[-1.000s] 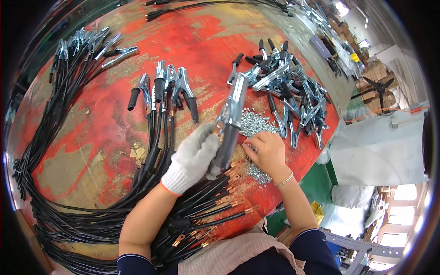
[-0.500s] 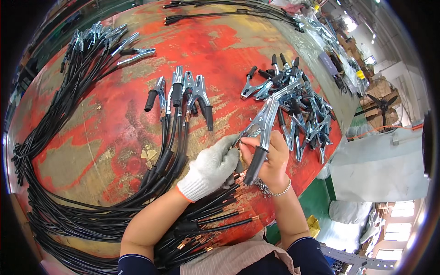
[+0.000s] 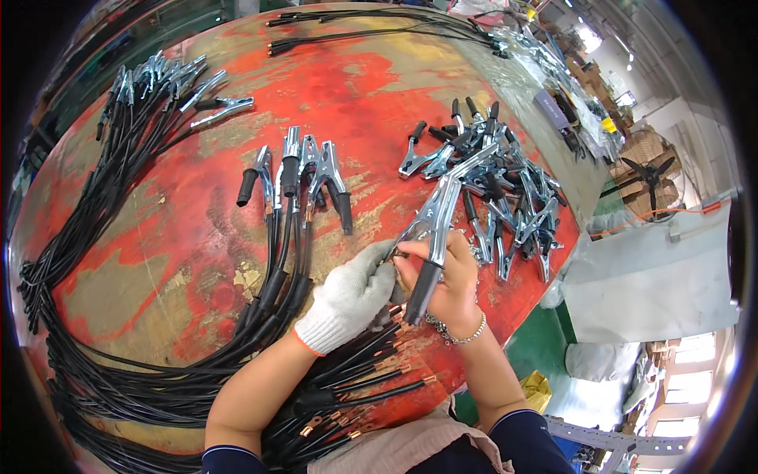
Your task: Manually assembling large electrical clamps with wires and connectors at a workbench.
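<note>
A silver welding clamp [image 3: 439,217] with a black handle sleeve stands tilted between my hands, its jaws toward the upper right. My left hand [image 3: 343,300], in a white knit glove, is closed on the lower end of the clamp. Bare, with a bracelet at the wrist, my right hand [image 3: 454,288] is behind the black sleeve. Its thumb and finger are pinched at the clamp's lower end, beside the gloved fingertips; what they pinch is too small to make out. Below the hands lie black cables with bare copper lugs [image 3: 429,380].
Loose clamps are heaped [image 3: 505,197] beyond my right hand. Several clamps on cables [image 3: 304,170] lie left of centre. A large cable bundle with clamps [image 3: 118,158] curves along the left of the red, worn table [image 3: 197,253]. More cables [image 3: 371,20] lie at the far edge.
The view has shifted slightly, so the table's contents sit a little further left. Both hands keep the clamp between them, in nearly the same pose.
</note>
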A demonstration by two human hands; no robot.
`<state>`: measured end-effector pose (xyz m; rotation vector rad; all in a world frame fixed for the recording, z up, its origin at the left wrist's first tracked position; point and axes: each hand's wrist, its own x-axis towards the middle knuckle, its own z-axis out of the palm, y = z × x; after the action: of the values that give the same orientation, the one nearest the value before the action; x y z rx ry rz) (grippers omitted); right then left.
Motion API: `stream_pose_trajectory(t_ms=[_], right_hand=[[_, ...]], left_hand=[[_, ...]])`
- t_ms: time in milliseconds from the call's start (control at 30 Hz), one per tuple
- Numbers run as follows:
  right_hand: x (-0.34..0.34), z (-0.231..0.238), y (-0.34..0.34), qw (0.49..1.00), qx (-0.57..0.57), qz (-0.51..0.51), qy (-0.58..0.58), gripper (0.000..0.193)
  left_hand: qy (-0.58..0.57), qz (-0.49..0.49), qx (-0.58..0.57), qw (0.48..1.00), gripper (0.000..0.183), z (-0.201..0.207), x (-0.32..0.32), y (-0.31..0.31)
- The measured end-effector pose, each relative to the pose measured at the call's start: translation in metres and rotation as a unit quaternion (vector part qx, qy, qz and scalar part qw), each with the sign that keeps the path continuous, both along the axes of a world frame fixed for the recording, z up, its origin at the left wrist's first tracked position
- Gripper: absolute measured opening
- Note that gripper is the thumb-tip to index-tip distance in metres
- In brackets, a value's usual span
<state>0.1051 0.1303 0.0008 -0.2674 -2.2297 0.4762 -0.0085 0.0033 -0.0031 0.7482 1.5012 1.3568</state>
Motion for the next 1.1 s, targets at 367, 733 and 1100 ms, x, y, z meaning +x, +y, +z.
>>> stream_pose_trajectory(t_ms=[367,733,1100], right_hand=[[0.003,-0.002,0.0,0.999,-0.043,0.003,-0.009,0.023],[0.002,-0.006,-0.005,0.998,-0.056,0.007,-0.002,0.024],[0.017,-0.011,0.008,0.999,0.023,0.036,-0.02,0.039]], left_hand=[[0.011,0.009,0.029,0.999,0.036,-0.007,0.004,0.004],[-0.007,0.012,0.029,0.999,0.039,-0.011,0.003,0.001],[-0.025,0.0,0.0,1.0,0.035,-0.001,0.001,0.003]])
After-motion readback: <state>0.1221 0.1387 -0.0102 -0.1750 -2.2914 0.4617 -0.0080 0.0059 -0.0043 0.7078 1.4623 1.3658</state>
